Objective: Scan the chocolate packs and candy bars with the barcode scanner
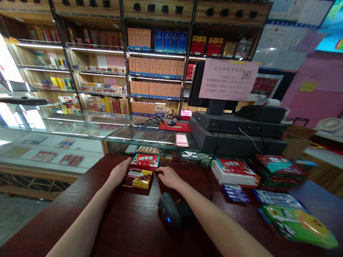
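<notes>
A red snack box [145, 161] with white lettering lies on top of similar red packs on the dark wooden counter. Just in front of it are yellow chocolate packs [137, 177], stacked and with a brown bar pictured on them. My left hand [119, 174] is along the left side of the red box, fingers stretched out beside it. On the other side, my right hand [169, 176] has its fingers loosely bent, fingertips at the box's right edge. Under my right forearm lies a black barcode scanner [171, 210] with a blue light.
At right are white-and-red boxes [235, 171], purple packets [235, 193], a dark stack of packs [278, 171] and a green bag [298, 225]. A cash register [235, 137] with a monitor stands behind. The glass display case [80, 123] borders the counter; a scanner cable [210, 178] trails across.
</notes>
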Demonstrator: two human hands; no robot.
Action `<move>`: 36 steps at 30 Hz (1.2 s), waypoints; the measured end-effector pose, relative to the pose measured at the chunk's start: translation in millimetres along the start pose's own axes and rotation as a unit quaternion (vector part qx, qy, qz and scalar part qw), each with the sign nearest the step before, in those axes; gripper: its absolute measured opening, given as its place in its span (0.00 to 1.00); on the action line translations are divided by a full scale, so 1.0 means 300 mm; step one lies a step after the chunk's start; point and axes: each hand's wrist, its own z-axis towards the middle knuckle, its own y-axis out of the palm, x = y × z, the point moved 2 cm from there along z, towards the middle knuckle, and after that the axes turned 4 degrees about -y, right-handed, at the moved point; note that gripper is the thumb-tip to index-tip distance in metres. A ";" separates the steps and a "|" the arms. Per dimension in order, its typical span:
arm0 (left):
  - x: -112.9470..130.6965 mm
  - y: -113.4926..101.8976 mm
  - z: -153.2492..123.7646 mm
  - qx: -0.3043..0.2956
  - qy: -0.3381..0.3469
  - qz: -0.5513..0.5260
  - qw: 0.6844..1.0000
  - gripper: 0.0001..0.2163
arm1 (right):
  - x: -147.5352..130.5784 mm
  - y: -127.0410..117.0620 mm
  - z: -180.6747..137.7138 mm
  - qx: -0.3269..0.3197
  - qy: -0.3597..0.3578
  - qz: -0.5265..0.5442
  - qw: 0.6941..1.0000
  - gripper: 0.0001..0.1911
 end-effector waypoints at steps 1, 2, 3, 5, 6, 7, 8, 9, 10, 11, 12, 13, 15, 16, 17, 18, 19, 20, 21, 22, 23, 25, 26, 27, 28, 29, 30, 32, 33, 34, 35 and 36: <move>-0.001 0.000 0.001 0.001 0.000 0.000 1.000 0.31 | -0.002 0.000 -0.003 -0.001 -0.001 0.000 1.000 0.19; -0.002 0.000 0.001 0.001 0.001 0.001 1.000 0.31 | -0.004 -0.001 -0.005 -0.002 -0.002 0.001 1.000 0.19; -0.003 0.000 0.002 0.002 0.002 0.001 1.000 0.31 | -0.005 -0.001 -0.007 -0.003 -0.002 0.001 1.000 0.19; -0.004 0.000 0.003 0.003 0.004 0.002 1.000 0.30 | -0.007 0.000 -0.010 -0.004 -0.001 0.001 1.000 0.18; -0.005 -0.001 0.003 0.002 0.005 0.002 1.000 0.30 | -0.007 0.000 -0.010 -0.004 0.000 0.001 1.000 0.18; -0.005 -0.001 0.003 0.000 0.004 0.002 1.000 0.31 | -0.007 0.001 -0.010 -0.003 0.003 0.001 1.000 0.17; -0.005 -0.001 0.004 -0.004 0.004 0.004 1.000 0.32 | -0.006 0.001 -0.009 -0.003 0.006 0.002 1.000 0.17; -0.005 -0.001 0.004 -0.009 0.003 0.007 1.000 0.33 | -0.005 0.002 -0.007 -0.002 0.009 0.003 1.000 0.18; -0.004 -0.001 0.004 -0.013 0.001 0.012 1.000 0.33 | -0.003 0.002 -0.006 -0.001 0.013 0.004 1.000 0.18; -0.003 0.000 0.004 -0.018 -0.001 0.016 1.000 0.34 | -0.001 0.003 -0.004 0.000 0.016 0.005 1.000 0.19; -0.002 -0.001 0.004 -0.021 -0.001 0.020 1.000 0.34 | 0.000 0.003 -0.003 0.001 0.019 0.006 1.000 0.19; 0.000 -0.001 0.003 -0.022 -0.001 0.023 0.999 0.34 | 0.000 0.003 -0.003 0.002 0.022 0.005 1.000 0.19; 0.002 -0.002 0.001 -0.024 0.000 0.024 0.999 0.34 | -0.001 0.003 -0.004 0.002 0.025 0.000 1.000 0.19; 0.004 -0.002 0.000 -0.024 -0.001 0.024 0.999 0.35 | -0.004 0.002 -0.006 0.001 0.025 -0.003 1.000 0.18; 0.005 -0.003 -0.001 -0.024 -0.001 0.025 0.999 0.35 | -0.007 0.001 -0.008 -0.001 0.023 -0.006 1.000 0.19; 0.006 -0.004 -0.003 -0.024 -0.002 0.026 0.999 0.35 | -0.010 0.001 -0.010 -0.003 0.021 -0.008 1.000 0.19; 0.009 -0.004 -0.005 -0.023 0.000 0.027 0.999 0.35 | -0.014 0.000 -0.012 -0.005 0.019 -0.010 1.000 0.19; 0.011 -0.005 -0.006 -0.023 0.001 0.027 0.999 0.35 | -0.017 -0.001 -0.014 -0.007 0.018 -0.011 1.000 0.20; 0.014 -0.006 -0.008 -0.023 0.002 0.027 0.999 0.35 | -0.020 -0.001 -0.016 -0.008 0.017 -0.013 1.000 0.20; 0.016 -0.007 -0.010 -0.023 0.001 0.027 0.999 0.35 | -0.022 -0.001 -0.017 -0.010 0.016 -0.014 1.000 0.20; 0.018 -0.008 -0.012 -0.023 -0.001 0.026 0.999 0.34 | -0.024 -0.001 -0.019 -0.012 0.015 -0.015 1.000 0.20; 0.022 -0.010 -0.015 -0.022 -0.008 0.022 0.999 0.34 | -0.027 -0.001 -0.021 -0.014 0.013 -0.016 1.000 0.21; 0.024 -0.010 -0.017 -0.021 -0.010 0.019 1.000 0.33 | -0.028 -0.001 -0.023 -0.015 0.012 -0.017 1.000 0.21; 0.025 -0.011 -0.018 -0.021 -0.010 0.017 1.000 0.33 | -0.029 -0.002 -0.024 -0.016 0.011 -0.017 1.000 0.22; 0.025 -0.010 -0.018 -0.021 -0.010 0.015 1.000 0.33 | -0.031 -0.002 -0.025 -0.016 0.011 -0.018 1.000 0.22; 0.025 -0.010 -0.018 -0.021 -0.011 0.013 1.000 0.34 | -0.032 -0.002 -0.026 -0.016 0.012 -0.018 1.000 0.22; 0.024 -0.009 -0.017 -0.021 -0.011 0.012 1.000 0.34 | -0.034 -0.003 -0.026 -0.016 0.012 -0.019 1.000 0.22; 0.019 -0.007 -0.015 -0.021 -0.009 0.009 1.000 0.34 | -0.036 -0.004 -0.027 -0.016 0.014 -0.019 1.000 0.22; 0.016 -0.006 -0.013 -0.019 -0.007 0.007 1.000 0.33 | -0.036 -0.005 -0.027 -0.015 0.015 -0.019 1.000 0.22; 0.013 -0.005 -0.011 -0.016 -0.005 0.003 1.000 0.33 | -0.036 -0.007 -0.027 -0.014 0.017 -0.019 1.000 0.22; 0.010 -0.004 -0.009 -0.013 -0.003 -0.001 1.000 0.32 | -0.034 -0.008 -0.028 -0.012 0.018 -0.019 1.000 0.22; 0.007 -0.004 -0.008 -0.009 -0.001 -0.004 1.000 0.32 | -0.033 -0.011 -0.029 -0.010 0.018 -0.018 1.000 0.22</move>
